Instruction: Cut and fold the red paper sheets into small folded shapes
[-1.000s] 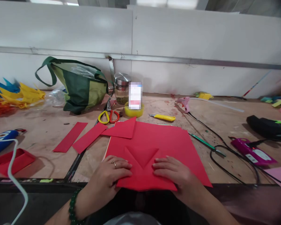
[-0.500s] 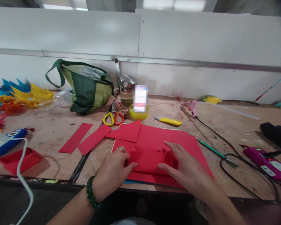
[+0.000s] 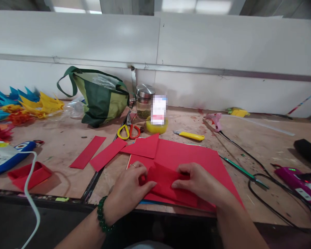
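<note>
A folded red paper piece [image 3: 168,185] lies on a stack of large red sheets [image 3: 197,155] at the near edge of the wooden table [image 3: 248,138]. My left hand [image 3: 129,188], with a ring and a green bead bracelet, pinches the fold's left end. My right hand [image 3: 199,181] has its fingers curled down on the fold's top right edge. Both hands press the paper against the stack.
Two red paper strips [image 3: 98,155] and a red triangle [image 3: 142,147] lie left of the stack. Behind it are scissors [image 3: 128,130], a tape roll [image 3: 157,127], a jar [image 3: 143,100], a yellow knife [image 3: 190,135], a green bag [image 3: 101,97]. Glue guns [image 3: 215,119] and cables [image 3: 261,176] are right.
The paper under my hands has been folded from a flat sheet with a triangle flap into a narrower band. My hands have closed onto it. The view has shifted left.
</note>
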Tool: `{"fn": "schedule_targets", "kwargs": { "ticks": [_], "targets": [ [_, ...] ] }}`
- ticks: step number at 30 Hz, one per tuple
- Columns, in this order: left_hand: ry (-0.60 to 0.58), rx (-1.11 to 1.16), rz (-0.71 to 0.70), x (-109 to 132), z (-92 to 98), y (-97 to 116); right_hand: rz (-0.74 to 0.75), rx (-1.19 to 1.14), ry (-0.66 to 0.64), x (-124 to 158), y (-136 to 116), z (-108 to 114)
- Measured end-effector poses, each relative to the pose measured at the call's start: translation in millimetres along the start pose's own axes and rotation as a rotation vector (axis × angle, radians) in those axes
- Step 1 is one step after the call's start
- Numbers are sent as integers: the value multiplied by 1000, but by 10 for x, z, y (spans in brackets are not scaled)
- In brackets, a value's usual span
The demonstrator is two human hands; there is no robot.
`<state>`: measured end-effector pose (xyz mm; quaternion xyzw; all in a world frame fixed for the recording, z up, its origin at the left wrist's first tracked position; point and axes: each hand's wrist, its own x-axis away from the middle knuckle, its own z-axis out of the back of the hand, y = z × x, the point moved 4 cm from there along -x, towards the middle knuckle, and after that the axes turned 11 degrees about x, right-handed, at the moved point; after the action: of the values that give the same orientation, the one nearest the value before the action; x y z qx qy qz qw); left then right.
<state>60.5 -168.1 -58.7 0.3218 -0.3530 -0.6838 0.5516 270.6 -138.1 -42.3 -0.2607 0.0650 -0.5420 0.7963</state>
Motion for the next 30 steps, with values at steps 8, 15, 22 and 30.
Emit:
{"fn": "schedule_targets", "kwargs": {
  "ticks": [8,15,22,30],
  "targets": [
    [-81,685,170,-5,-22,-31,80,-250,-107,134,-174,30],
    [-54,931,214,-12,-80,-72,31,-262,-25,162,-110,14],
    [-14,741,191,34,-43,-10,-30,-344,33,192,-57,3],
    [58,627,117,48,-17,10,-95,-406,125,238,15,6]
  ]
}}
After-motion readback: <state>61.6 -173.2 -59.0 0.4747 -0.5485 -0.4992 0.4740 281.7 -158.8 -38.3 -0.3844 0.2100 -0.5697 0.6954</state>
